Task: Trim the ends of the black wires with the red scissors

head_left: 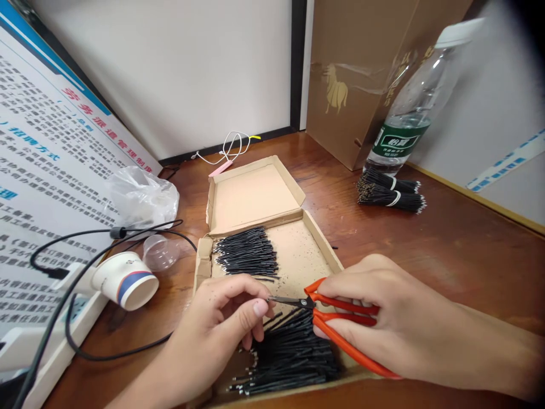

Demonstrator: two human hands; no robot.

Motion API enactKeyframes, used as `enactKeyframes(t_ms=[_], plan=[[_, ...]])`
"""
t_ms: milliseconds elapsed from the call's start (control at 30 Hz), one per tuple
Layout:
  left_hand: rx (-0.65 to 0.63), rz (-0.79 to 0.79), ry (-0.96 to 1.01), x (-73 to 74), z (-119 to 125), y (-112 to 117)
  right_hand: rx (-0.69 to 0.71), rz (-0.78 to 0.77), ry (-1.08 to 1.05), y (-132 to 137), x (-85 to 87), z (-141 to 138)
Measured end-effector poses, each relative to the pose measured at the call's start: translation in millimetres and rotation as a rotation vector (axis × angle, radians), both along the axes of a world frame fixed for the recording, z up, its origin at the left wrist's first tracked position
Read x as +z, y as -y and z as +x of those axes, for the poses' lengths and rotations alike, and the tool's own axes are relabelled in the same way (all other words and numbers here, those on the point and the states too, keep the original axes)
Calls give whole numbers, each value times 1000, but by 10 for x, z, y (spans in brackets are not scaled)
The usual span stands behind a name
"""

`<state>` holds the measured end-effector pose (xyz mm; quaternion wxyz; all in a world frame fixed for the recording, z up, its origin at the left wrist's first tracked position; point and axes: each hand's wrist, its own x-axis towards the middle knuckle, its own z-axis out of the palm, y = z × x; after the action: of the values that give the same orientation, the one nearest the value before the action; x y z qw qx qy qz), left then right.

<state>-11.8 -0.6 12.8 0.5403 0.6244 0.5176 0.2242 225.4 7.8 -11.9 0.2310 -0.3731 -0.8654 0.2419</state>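
My right hand (pixel 383 312) grips a pair of scissors (pixel 309 302) with red handles, its thumb and fingers in the loops. The narrow blades point left and reach the fingertips of my left hand (pixel 230 321), which is closed in a pinch. Whatever those fingertips hold is too small and covered to make out. Both hands are above an open cardboard box (pixel 309 241). Near its back left lies a pile of short black wires (pixel 247 250) with pale ends. A larger pile of black wires (pixel 298 352) fills the front, partly under my hands.
Two tied wire bundles (pixel 389 196) lie by a water bottle (pixel 398 139) at the right. Behind stands a brown carton (pixel 344 68). On the left are a tipped paper cup (pixel 125 281), a clear plastic cup (pixel 160 253), a plastic bag (pixel 145 196) and black cables (pixel 114 358).
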Motion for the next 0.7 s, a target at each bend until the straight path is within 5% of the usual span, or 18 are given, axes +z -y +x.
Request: enactKeyframes(t_ms=[700], plan=[[25, 3, 74, -43, -4, 10, 26, 36, -61, -13, -27, -2]])
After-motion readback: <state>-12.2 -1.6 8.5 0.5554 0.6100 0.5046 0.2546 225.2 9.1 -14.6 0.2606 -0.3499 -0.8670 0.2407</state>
